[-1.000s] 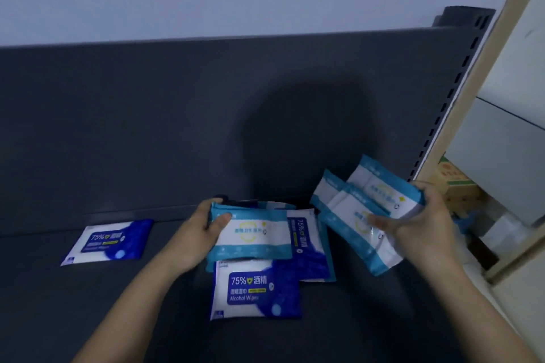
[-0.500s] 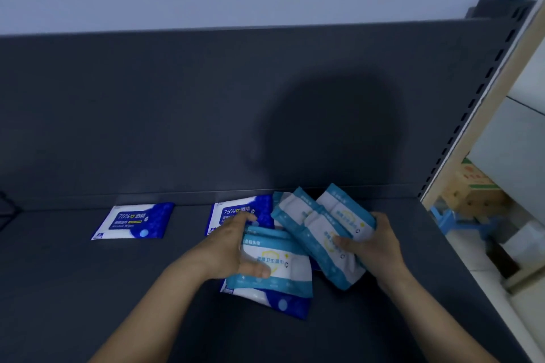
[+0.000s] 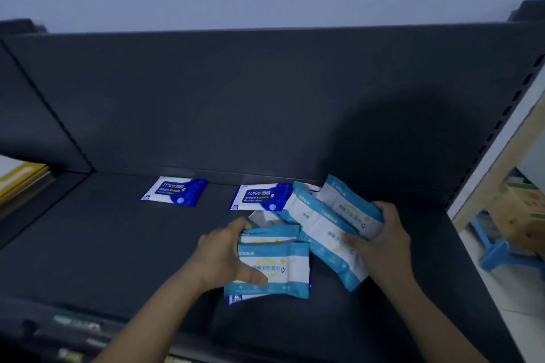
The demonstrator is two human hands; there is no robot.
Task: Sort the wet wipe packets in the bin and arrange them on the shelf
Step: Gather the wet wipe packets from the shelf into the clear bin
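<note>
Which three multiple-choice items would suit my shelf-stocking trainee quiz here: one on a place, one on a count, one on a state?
1. Where is the leftmost dark blue packet? A. flat at the back of the shelf B. in a hand C. on the floor
2. How many dark blue packets lie along that back edge? A. one B. two C. five
3. What is the right hand doing? A. hanging idle B. gripping light blue packets C. pressing the wall
1 A, it lies alone by the back panel; 2 B, the second dark blue packet lies to its right; 3 B, its fingers curl round them.
</note>
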